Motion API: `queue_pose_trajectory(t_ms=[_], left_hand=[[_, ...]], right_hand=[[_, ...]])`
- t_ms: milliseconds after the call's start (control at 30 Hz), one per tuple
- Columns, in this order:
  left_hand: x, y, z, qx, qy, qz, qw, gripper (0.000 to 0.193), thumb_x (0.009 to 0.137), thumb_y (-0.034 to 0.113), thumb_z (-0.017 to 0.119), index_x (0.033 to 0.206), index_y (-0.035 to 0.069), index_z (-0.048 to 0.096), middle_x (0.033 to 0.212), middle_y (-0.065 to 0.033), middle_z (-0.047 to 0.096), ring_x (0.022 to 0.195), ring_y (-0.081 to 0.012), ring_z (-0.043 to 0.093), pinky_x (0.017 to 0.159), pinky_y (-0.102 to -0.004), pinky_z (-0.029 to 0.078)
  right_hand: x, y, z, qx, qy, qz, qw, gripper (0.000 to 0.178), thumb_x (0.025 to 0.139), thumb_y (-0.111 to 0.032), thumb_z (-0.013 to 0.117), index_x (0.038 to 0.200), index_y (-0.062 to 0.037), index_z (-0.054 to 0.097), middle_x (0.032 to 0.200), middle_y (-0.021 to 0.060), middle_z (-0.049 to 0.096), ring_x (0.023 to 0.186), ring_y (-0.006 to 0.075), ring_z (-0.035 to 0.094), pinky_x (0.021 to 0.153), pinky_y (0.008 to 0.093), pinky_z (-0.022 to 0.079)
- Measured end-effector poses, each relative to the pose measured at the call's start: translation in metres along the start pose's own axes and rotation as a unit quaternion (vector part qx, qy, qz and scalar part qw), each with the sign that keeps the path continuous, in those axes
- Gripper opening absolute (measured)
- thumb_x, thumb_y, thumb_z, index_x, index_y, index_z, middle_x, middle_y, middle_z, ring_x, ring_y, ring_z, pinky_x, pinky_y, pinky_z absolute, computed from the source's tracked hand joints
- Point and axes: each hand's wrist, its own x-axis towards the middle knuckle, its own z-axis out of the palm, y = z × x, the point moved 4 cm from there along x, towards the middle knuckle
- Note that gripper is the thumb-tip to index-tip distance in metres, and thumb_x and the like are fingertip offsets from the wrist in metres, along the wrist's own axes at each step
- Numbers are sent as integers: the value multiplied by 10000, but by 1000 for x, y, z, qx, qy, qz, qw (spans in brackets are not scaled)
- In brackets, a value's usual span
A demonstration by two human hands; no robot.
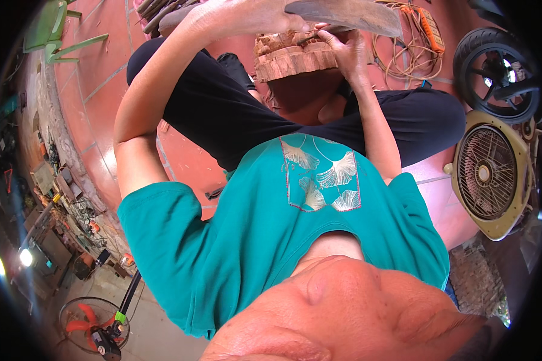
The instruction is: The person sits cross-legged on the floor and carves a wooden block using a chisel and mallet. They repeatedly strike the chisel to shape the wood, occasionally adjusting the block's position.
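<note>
At the top of the head view my left hand (256, 17) is closed round the handle end of a broad, dark-bladed cleaver (355, 17); the picture's edge partly cuts off the grip. The blade stretches rightward above a rough wooden chopping block (298, 63). My right hand (348, 53) pinches a short, dark stick-like piece (326, 33) over the block's top, just under the blade. What this piece is made of I cannot tell. The block stands between my crossed legs.
A bundle of dark sticks (162, 15) lies beyond my left knee. To the right are an orange power strip (430, 30) with a coiled cord, a black wheel (497, 75) and a box fan (485, 171). A green chair (51, 36) stands far left.
</note>
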Motion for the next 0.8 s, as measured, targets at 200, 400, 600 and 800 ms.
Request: queue_pose_trajectory(t_ms=[200,400,600,800], left_hand=[[-6,-13,-4,-6,46,-32,998,698,853,161,733,1509,127,495,1137,-266,699,1032,-412,693,906,-450,532],[-10,-14,-9,-71,61,2,996,706,858,160,760,1513,128,497,1185,-236,701,1059,-391,700,926,-443,530],[-5,-9,-10,-69,99,38,992,713,867,175,782,1517,122,493,1264,-217,685,1119,-356,690,962,-423,524],[-2,-10,-10,-114,83,32,989,717,866,181,787,1517,119,493,1289,-224,671,1142,-351,681,974,-412,518]], right_hand=[[4,3,2,4,-29,20,999,251,943,61,684,1154,-31,581,1080,106,748,1017,186,719,937,332,594],[6,0,1,76,-1,42,996,141,907,57,726,1001,-18,652,983,65,751,955,146,721,871,305,594],[5,-13,-9,19,12,10,1000,247,932,87,686,1134,-21,593,1066,112,743,1023,195,720,937,330,593],[7,-6,-8,87,16,25,996,242,897,90,726,1083,-15,613,1012,88,751,970,159,723,899,310,598]])
